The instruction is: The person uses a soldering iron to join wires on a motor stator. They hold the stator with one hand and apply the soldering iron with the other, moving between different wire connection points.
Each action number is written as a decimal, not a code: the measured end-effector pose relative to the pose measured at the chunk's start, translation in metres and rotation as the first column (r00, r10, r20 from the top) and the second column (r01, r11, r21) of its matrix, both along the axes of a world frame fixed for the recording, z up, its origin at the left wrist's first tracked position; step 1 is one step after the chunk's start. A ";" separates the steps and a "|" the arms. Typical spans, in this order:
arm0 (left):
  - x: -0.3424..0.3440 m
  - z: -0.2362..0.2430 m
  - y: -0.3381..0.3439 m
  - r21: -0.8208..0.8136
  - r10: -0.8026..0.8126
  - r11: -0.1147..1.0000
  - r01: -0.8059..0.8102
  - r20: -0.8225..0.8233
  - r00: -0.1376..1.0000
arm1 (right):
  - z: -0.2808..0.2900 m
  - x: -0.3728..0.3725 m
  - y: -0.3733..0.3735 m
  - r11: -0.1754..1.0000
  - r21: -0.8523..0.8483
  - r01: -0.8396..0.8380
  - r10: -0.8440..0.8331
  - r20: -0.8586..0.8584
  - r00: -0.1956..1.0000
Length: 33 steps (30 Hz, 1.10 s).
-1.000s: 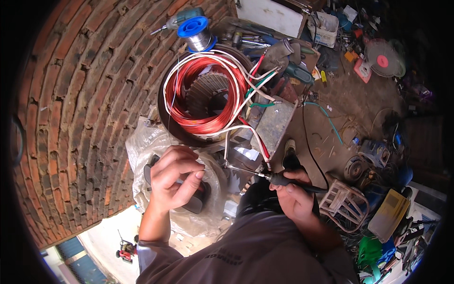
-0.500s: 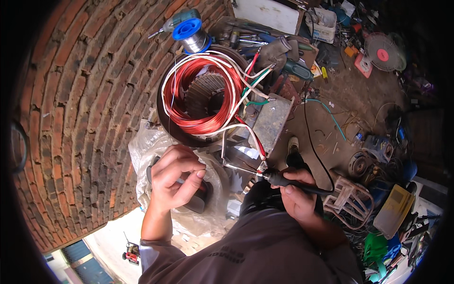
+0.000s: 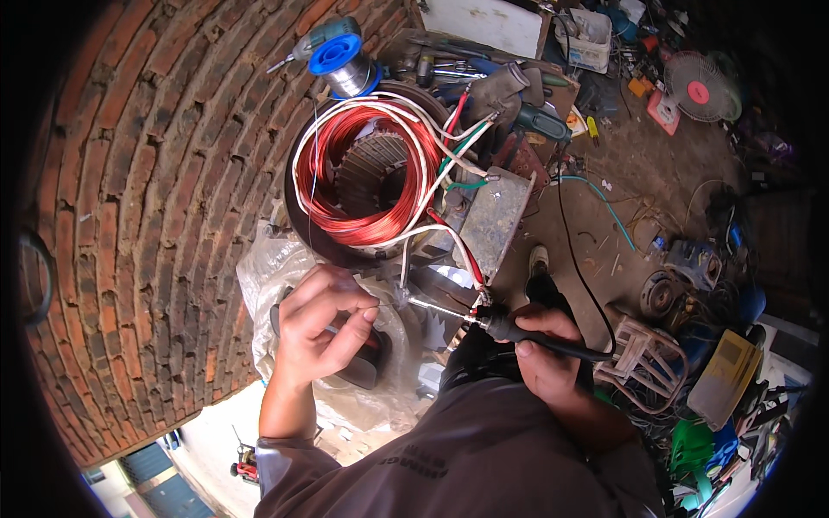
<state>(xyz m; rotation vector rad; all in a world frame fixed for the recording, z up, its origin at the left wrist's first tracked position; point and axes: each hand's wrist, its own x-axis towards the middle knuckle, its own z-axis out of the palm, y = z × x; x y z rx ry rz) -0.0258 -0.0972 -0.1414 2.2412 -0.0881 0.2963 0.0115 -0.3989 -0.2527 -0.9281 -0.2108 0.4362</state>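
My right hand (image 3: 553, 350) grips the black handle of a soldering iron (image 3: 440, 308), its metal shaft pointing left. Beside the iron's tip hangs the end of a white-sleeved lead (image 3: 405, 263); whether they touch I cannot tell. To the left, my left hand (image 3: 321, 326) pinches a thin strand of solder wire (image 3: 386, 304) between thumb and forefinger, its end toward the tip. Beyond both hands lies a motor stator (image 3: 298, 211) wound with red copper wire (image 3: 324, 211). Red and white sleeved leads (image 3: 471, 263) run from it toward the iron.
A blue spool of solder (image 3: 350, 78) stands on the stator's far rim, near a drill (image 3: 324, 39). Bricks (image 3: 155, 216) wall the left side. The iron's black cord (image 3: 580, 276) loops at right. A fan (image 3: 698, 91) and a metal frame (image 3: 643, 367) lie on the cluttered floor.
The soldering iron has shifted slightly, its tip staying by the white lead's end. My left hand keeps its pinch almost in place. The whole view has moved a little.
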 end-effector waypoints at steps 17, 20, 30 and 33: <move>0.001 0.000 0.004 0.001 0.004 1.000 -0.004 -0.033 0.999 | 0.000 -0.001 0.004 0.999 -0.017 0.031 -0.029 0.120 0.992; 0.000 -0.002 0.006 -0.010 0.014 1.000 -0.014 -0.035 0.999 | 0.000 -0.002 0.004 0.999 -0.032 0.037 -0.032 0.137 0.990; 0.003 -0.004 0.005 -0.019 0.001 1.000 -0.002 -0.039 0.999 | 0.010 0.002 0.002 0.995 -0.092 0.035 -0.012 0.239 0.971; 0.002 -0.004 0.005 -0.019 0.012 1.000 -0.013 -0.046 0.999 | 0.015 0.003 0.002 0.993 -0.114 0.039 -0.007 0.265 0.964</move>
